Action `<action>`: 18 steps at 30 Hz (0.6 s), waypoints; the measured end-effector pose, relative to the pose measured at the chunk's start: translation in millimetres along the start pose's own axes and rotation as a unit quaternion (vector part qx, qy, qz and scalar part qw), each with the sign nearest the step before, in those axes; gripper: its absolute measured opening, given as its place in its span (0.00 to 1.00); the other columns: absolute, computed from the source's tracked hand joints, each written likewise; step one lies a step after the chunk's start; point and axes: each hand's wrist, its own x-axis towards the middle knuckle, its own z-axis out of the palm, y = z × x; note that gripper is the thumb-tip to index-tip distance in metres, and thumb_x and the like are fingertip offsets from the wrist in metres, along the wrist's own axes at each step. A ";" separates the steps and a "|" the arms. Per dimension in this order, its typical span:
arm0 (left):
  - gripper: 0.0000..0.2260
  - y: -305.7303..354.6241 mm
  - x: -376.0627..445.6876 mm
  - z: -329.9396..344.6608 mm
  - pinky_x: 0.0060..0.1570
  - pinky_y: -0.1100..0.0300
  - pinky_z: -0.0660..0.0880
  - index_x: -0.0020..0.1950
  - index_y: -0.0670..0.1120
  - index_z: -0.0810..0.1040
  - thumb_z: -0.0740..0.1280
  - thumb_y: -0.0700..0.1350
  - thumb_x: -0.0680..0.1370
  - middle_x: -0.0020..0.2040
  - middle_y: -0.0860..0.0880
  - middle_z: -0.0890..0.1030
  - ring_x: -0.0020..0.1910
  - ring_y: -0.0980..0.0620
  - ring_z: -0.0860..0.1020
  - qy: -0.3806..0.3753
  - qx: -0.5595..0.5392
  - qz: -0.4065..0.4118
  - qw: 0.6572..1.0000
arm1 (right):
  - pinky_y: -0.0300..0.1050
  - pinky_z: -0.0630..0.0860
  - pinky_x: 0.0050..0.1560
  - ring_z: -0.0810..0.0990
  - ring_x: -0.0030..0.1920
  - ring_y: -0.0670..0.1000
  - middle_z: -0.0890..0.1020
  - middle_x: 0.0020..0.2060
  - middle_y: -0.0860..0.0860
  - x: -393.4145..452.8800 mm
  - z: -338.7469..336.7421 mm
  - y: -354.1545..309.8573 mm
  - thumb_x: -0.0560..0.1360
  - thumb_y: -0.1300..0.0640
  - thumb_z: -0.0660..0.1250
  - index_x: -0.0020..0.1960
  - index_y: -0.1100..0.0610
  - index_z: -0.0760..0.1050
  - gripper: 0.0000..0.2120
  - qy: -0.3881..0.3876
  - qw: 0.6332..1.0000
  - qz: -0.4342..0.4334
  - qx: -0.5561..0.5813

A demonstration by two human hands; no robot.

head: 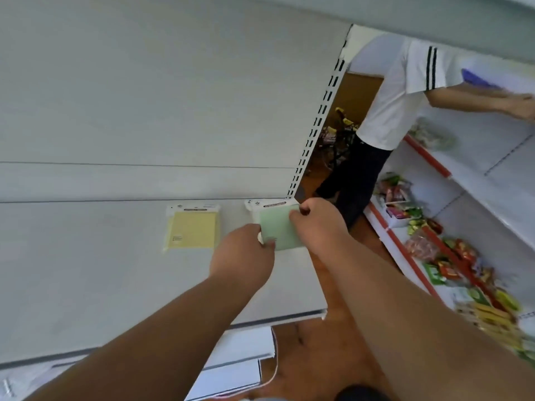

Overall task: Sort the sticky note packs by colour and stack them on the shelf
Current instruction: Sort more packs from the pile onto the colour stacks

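— Head view: which step are we on?

— Placing the green stack, I'd say. Both hands hold a green sticky note pack (279, 228) at the far right end of the white shelf (115, 256), close against the back panel and beside the slotted upright (317, 123). The left hand (243, 254) pinches the pack's near left corner between thumb and fingers; the right hand (315, 219) has its fingers curled over the far right edge. A white header card shows behind the green sheet. Whether that is this pack's own header or another pack beneath, I cannot tell.

— And the other colours?

— One yellow sticky note pack (191, 228) lies flat on the same shelf, to the left of the green one and apart from it. So two colour places are begun.

— What does the next move call for?

— Probably squaring the green pack flat on the shelf, edges parallel to the yellow one, then letting go with both hands without dragging it. It sits near the shelf's right end, so a careless nudge could push it off.

— Anything else around?

— Another person in a white shirt (388, 91) reaches to a neighbouring snack shelf (434, 247) on the right. White boxes (240, 360) sit below.
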 end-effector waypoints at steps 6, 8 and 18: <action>0.16 18.0 20.1 9.2 0.52 0.56 0.75 0.63 0.50 0.75 0.64 0.54 0.78 0.54 0.50 0.82 0.55 0.47 0.80 0.033 0.024 -0.047 0.998 | 0.45 0.70 0.39 0.78 0.44 0.54 0.78 0.40 0.51 25.4 2.5 5.2 0.77 0.48 0.62 0.47 0.56 0.74 0.11 0.019 0.999 -0.024 -0.017; 0.17 20.3 25.5 12.0 0.54 0.56 0.74 0.64 0.50 0.75 0.65 0.55 0.78 0.57 0.50 0.81 0.57 0.47 0.78 0.036 0.043 -0.060 0.997 | 0.47 0.73 0.40 0.79 0.47 0.56 0.80 0.44 0.53 34.8 5.1 5.6 0.76 0.48 0.64 0.51 0.57 0.73 0.12 0.004 0.998 -0.020 -0.065; 0.13 -30.1 -19.0 -17.0 0.42 0.59 0.74 0.61 0.54 0.74 0.63 0.54 0.78 0.42 0.58 0.79 0.43 0.54 0.79 0.068 -0.007 -0.085 0.994 | 0.44 0.70 0.38 0.76 0.42 0.50 0.78 0.44 0.48 -7.0 40.4 -45.4 0.78 0.47 0.62 0.52 0.53 0.73 0.10 0.030 0.988 -0.150 -0.017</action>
